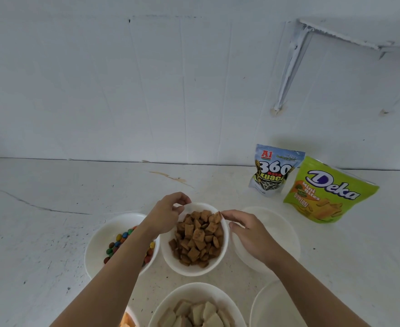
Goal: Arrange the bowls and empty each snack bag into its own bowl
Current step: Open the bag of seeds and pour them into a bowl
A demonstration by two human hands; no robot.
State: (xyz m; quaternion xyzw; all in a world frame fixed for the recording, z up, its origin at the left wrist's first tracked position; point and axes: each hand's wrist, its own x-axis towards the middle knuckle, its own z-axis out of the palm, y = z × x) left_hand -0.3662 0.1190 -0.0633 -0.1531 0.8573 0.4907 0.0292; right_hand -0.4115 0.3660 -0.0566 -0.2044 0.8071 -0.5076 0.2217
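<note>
A white bowl (195,270) of brown square snacks sits in the middle of the white table. My left hand (169,214) pinches its far-left rim with curled fingers. At the far-right rim my right hand (245,230) holds the bowl between fingertips and thumb. Left of it, partly under my left forearm, is a bowl of coloured candies (100,241). An empty white bowl (278,224) stands to the right, partly behind my right hand. Two sealed bags stand at the back right: a blue-white 360 Kuaci bag (274,172) and a green Deka Mini Bites bag (327,192).
Near the bottom edge are a bowl of pale pillow snacks (195,290), an empty bowl (266,303) at the bottom right and a sliver of a bowl with orange snacks (128,322). A white wall (147,90) backs the table, with a shelf bracket (290,64) at the upper right.
</note>
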